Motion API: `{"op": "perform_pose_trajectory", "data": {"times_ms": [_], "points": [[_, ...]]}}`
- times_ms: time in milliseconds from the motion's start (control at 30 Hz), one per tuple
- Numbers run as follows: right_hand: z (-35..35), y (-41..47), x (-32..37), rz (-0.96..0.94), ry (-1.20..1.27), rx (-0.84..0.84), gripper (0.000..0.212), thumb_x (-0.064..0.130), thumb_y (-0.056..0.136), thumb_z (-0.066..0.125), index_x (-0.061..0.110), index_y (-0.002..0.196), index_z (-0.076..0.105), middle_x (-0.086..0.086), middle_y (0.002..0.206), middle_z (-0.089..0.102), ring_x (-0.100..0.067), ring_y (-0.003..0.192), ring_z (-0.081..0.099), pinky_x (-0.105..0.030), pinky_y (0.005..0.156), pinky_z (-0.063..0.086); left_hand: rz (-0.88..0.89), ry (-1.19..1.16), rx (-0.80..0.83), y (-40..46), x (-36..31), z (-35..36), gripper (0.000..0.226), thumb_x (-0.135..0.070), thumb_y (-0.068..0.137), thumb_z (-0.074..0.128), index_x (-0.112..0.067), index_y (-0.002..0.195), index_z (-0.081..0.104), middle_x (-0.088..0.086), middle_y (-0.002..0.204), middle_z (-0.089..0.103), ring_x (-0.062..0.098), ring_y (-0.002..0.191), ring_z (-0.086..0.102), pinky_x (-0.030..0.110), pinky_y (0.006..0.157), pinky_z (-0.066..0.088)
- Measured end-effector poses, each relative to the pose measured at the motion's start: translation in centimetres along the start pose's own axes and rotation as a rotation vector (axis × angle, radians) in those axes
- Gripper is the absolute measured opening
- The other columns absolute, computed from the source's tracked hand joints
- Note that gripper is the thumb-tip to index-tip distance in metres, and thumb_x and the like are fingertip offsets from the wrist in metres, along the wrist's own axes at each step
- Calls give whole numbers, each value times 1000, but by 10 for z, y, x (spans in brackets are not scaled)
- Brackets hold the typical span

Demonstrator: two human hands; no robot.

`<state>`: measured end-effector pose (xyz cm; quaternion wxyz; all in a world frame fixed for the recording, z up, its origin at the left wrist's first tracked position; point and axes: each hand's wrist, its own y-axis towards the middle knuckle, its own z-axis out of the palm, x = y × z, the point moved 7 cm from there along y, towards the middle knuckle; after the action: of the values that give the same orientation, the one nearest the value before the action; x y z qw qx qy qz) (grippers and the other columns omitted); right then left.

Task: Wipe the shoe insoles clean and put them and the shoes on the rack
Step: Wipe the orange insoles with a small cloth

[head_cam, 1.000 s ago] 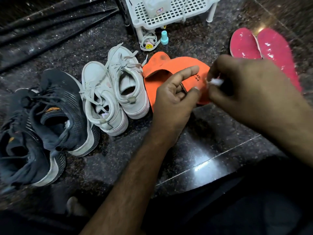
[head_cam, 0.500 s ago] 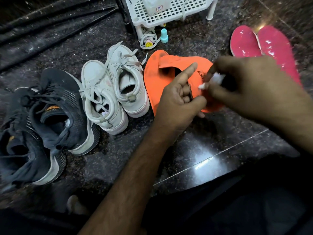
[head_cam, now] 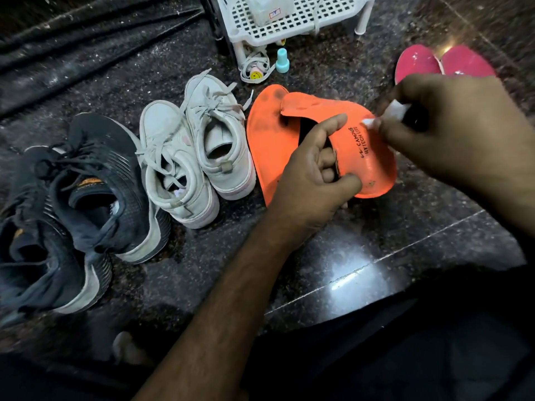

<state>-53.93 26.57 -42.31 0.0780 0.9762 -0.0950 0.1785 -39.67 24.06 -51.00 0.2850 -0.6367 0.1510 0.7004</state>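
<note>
My left hand (head_cam: pixel 311 175) grips an orange insole (head_cam: pixel 367 157) by its heel edge, thumb on top and fingers underneath. A second orange insole (head_cam: pixel 265 140) lies flat on the floor just under it. My right hand (head_cam: pixel 451 131) pinches a small white wipe (head_cam: pixel 395 111) against the held insole's upper side. Two pink insoles (head_cam: pixel 417 68) lie at the far right, partly behind my right hand. A pair of white sneakers (head_cam: pixel 197 151) stands left of the orange insoles. A pair of dark sneakers (head_cam: pixel 72 209) sits at the far left. The white rack (head_cam: pixel 292 24) stands at the top.
A small teal bottle (head_cam: pixel 282 60) and a coiled lace with a yellow tag (head_cam: pixel 256 72) lie by the rack's leg. A white container (head_cam: pixel 267 8) sits on the rack. Dark cloth (head_cam: pixel 95 33) is bunched at the top left. The floor is polished dark granite.
The held insole has dropped lower and turned so more of its printed heel shows. My right hand with the wipe stays at its upper edge, shifted slightly.
</note>
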Motion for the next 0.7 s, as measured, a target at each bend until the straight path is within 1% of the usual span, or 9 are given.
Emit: {"op": "perform_pose_trajectory", "data": {"times_ms": [67,133,233,267,333,433,500,600,700], "points": [[-1,0,4,9,23,-2,23,38,89,66,17,98,66,5,65,54,-27,70,60,-31,62,39,16,-13,5,0,-1,0,79,18,81,57,-12,151,34,21,98,69,1,62,60,16,53,47],[11,-7,20,-56,84,110,17,35,87,66,20,96,69,9,62,55,-17,61,54,-29,58,35,24,-10,7,1,-1,0,83,21,80,57,-12,153,31,12,96,67,-2,57,57,17,49,47],[18,-12,31,-83,150,206,13,36,84,66,24,88,69,8,64,62,0,58,53,-17,54,36,16,-3,-6,0,-1,-2,85,25,81,54,-11,154,31,5,95,65,-4,51,54,16,45,45],[15,-9,24,-59,131,175,15,38,85,66,23,85,68,7,64,62,-3,58,53,-19,54,36,11,-1,-17,-1,-3,-3,84,27,81,52,-10,153,32,3,96,67,-4,49,54,13,46,43],[4,-2,4,13,47,69,23,42,87,65,19,86,66,2,66,61,-19,63,59,-29,57,40,3,-8,-35,-1,-4,-5,83,25,80,54,-10,152,33,13,116,68,-5,53,57,10,50,43],[-8,4,-16,100,26,-39,24,40,89,65,16,93,66,1,68,63,-28,71,64,-36,65,48,20,-8,-67,0,-5,-9,79,12,76,59,-11,148,39,18,129,64,2,74,64,14,61,49],[-4,3,-16,103,88,-18,26,42,89,67,17,95,67,-1,72,67,-25,71,64,-38,68,51,29,-10,-98,0,-6,-11,73,3,74,57,-8,145,45,14,122,69,8,83,63,19,69,50],[7,1,-13,120,207,39,25,44,88,67,21,97,68,4,75,70,-19,70,66,-39,71,54,5,-95,-121,0,-7,-13,48,5,88,53,-5,135,54,-7,86,68,3,72,57,17,67,46],[18,0,-5,95,251,86,19,41,87,68,24,95,66,6,75,70,-15,69,65,-39,70,54,-11,-131,-216,2,-5,-23,23,-10,98,55,-11,119,65,-2,87,65,11,80,56,28,75,49]]}}
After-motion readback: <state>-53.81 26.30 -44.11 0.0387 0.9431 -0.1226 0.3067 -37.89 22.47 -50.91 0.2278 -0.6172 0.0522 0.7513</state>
